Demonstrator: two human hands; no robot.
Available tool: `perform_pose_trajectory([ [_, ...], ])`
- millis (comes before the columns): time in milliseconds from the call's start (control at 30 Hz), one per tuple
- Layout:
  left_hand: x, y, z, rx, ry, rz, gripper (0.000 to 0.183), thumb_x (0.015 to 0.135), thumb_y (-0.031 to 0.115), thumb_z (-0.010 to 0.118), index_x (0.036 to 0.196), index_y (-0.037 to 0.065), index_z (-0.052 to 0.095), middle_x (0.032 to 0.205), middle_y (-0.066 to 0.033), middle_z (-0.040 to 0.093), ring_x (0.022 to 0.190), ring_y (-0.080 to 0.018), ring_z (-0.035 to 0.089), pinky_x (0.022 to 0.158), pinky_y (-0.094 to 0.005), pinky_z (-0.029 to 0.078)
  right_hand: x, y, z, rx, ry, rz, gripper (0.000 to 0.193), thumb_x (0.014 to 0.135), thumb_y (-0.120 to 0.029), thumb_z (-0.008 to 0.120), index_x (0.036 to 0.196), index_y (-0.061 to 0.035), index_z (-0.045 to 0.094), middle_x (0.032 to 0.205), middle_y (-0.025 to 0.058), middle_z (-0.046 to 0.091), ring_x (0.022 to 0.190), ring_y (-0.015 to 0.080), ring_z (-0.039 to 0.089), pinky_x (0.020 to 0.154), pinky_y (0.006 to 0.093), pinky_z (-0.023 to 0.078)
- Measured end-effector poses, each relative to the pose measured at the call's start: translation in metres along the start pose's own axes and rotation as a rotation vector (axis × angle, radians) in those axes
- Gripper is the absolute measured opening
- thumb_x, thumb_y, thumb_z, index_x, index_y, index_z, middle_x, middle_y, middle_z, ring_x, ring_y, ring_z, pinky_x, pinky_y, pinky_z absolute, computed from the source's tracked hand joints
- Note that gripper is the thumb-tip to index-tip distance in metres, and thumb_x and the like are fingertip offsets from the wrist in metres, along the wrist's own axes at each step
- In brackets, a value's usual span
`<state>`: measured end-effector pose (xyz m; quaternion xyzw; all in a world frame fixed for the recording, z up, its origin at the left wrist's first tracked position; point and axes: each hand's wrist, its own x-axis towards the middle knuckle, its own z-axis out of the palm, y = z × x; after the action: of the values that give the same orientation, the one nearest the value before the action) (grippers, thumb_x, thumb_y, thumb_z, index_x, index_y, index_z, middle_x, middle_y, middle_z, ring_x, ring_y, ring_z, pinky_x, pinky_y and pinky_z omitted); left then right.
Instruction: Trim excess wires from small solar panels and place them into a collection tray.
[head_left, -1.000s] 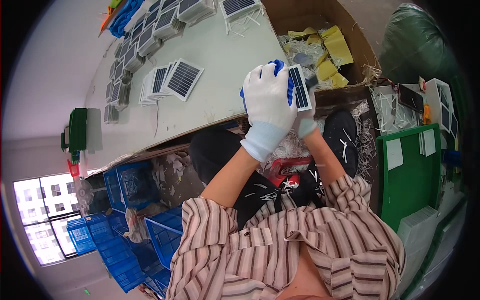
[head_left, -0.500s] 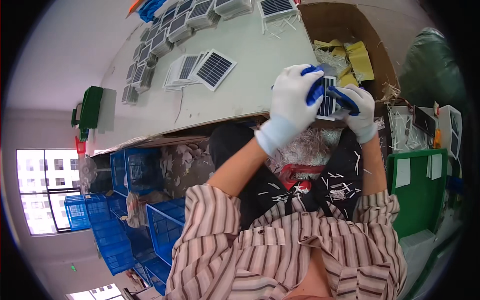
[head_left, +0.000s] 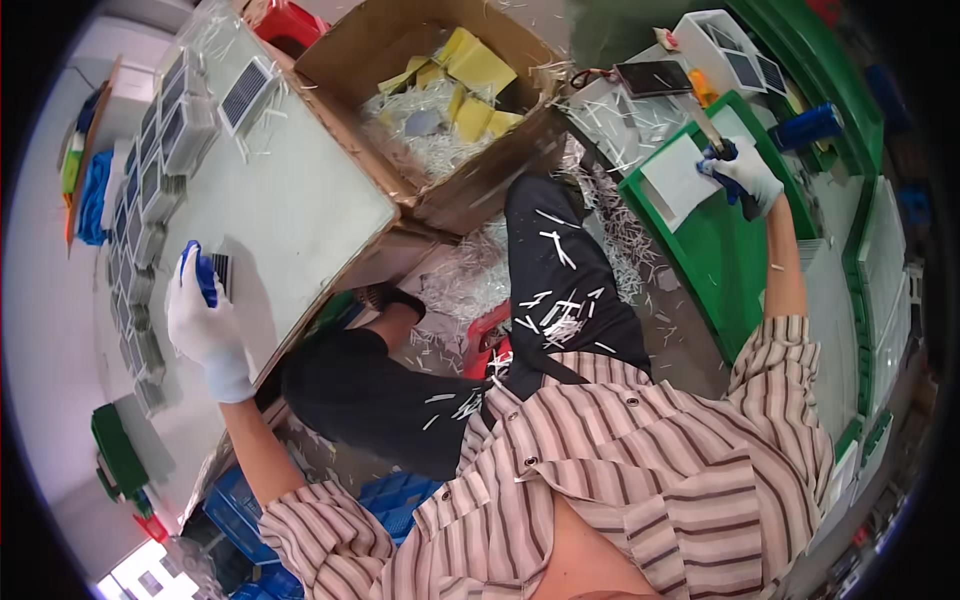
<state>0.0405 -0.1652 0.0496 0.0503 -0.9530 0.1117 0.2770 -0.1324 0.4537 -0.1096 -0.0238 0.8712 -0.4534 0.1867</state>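
My left hand, in a white glove with blue-coated fingers, is over the left part of the table, its fingers stretched out and apart. A small solar panel shows partly behind its fingers; whether they touch it I cannot tell. My right hand, gloved the same way, is over the green tray, closed at the edge of white sheets. A narrow pale strip sticks out by its dark fingertips. What these fingers hold is too unclear to name.
Stacks of solar panels line the table's far left side. A cardboard box with paper shreds and yellow pieces adjoins the table. Beyond the green tray are a blue can-shaped object and a white holder with panels. Shreds cover my lap.
My view has turned rightward. My hands, earlier together on one solar panel over the box edge, are now far apart: left over the table, right over the green tray.
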Motion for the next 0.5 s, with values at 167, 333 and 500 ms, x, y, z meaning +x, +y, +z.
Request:
perform_pose_trajectory([
  [167, -0.006, 0.091, 0.004, -0.205, 0.088, 0.188, 0.039, 0.071, 0.006, 0.069, 0.109, 0.010, 0.065, 0.112, -0.0122, 0.063, 0.100, -0.0319, 0.061, 0.086, -0.0396, 0.049, 0.008, 0.036, 0.013, -0.231, -0.111, 0.176, 0.025, 0.070, -0.025, 0.075, 0.078, -0.0023, 0.065, 0.067, 0.0060, 0.065, 0.058, 0.0162, 0.060, 0.052, 0.0305, 0.046],
  [333, -0.004, 0.113, 0.015, -0.589, -0.021, 0.035, 0.044, 0.070, 0.010, 0.070, 0.114, 0.008, 0.062, 0.118, -0.0167, 0.059, 0.109, -0.0359, 0.056, 0.094, -0.0415, 0.044, 0.005, -0.001, 0.064, -0.650, 0.307, -0.026, 0.031, 0.083, -0.035, 0.064, 0.099, -0.0089, 0.060, 0.085, 0.0184, 0.064, 0.076, 0.0387, 0.061, 0.065, 0.0436, 0.049],
  [500, 0.012, 0.145, 0.030, -0.331, -0.024, -0.094, 0.035, 0.071, 0.010, 0.065, 0.106, 0.005, 0.061, 0.111, -0.0149, 0.058, 0.106, -0.0338, 0.053, 0.093, -0.0425, 0.040, -0.011, -0.121, 0.193, 0.310, 0.088, -0.323, 0.025, 0.081, -0.018, 0.070, 0.097, -0.0010, 0.062, 0.078, 0.0059, 0.066, 0.069, 0.0130, 0.061, 0.067, 0.0287, 0.050],
])
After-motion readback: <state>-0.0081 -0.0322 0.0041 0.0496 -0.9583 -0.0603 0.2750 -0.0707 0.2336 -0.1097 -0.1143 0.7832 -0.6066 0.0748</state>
